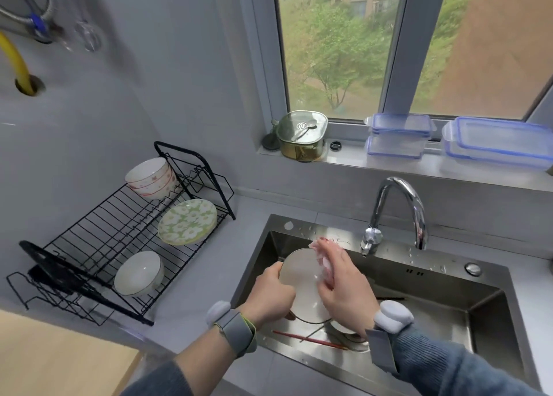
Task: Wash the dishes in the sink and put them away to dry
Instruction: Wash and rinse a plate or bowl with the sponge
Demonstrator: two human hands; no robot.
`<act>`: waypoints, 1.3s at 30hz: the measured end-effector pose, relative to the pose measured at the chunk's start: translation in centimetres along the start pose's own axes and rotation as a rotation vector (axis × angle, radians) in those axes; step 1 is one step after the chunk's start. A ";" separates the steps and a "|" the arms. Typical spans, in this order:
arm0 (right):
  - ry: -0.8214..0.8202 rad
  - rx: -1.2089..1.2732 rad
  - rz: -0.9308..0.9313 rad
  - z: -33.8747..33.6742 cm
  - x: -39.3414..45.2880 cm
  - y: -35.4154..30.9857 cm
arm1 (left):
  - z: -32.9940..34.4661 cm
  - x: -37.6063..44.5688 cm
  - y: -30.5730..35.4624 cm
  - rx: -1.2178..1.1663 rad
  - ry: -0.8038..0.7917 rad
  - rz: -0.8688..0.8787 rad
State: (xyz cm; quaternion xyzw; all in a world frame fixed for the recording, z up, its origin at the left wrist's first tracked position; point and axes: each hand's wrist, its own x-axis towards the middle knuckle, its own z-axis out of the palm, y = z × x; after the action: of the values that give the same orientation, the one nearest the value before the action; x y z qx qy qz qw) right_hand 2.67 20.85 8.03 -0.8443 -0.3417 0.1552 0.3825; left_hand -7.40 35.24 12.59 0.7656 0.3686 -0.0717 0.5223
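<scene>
Over the steel sink (443, 279) my left hand (270, 294) grips the left edge of a white plate (300, 271), held tilted. My right hand (344, 291) holds a pink cloth (324, 255) against the plate's face. Below the plate, on the sink floor, lie red chopsticks (308, 339) and another white dish (344, 328), mostly hidden by my right wrist. The black wire rack (98, 234) on the counter to the left holds stacked patterned bowls (152, 177), green flowered plates (187, 222) and a white bowl (139, 273).
A chrome tap (401, 213) arches over the sink's back rim. The window sill carries a lidded glass pot (302, 135) and clear blue-rimmed containers (398, 135). A wooden surface (59, 356) lies at the lower left. A yellow hose (16, 63) enters the wall.
</scene>
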 end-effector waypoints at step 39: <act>-0.244 0.398 0.696 16.0 10.3 -9.9 | -16.7 4.7 -15.1 0.569 0.412 0.327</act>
State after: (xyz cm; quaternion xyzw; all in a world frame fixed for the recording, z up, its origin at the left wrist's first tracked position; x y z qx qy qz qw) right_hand -2.88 41.35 4.93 -0.7945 -0.0419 0.4371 0.4196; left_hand -18.27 54.58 6.42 0.9269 0.3043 0.0686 0.2085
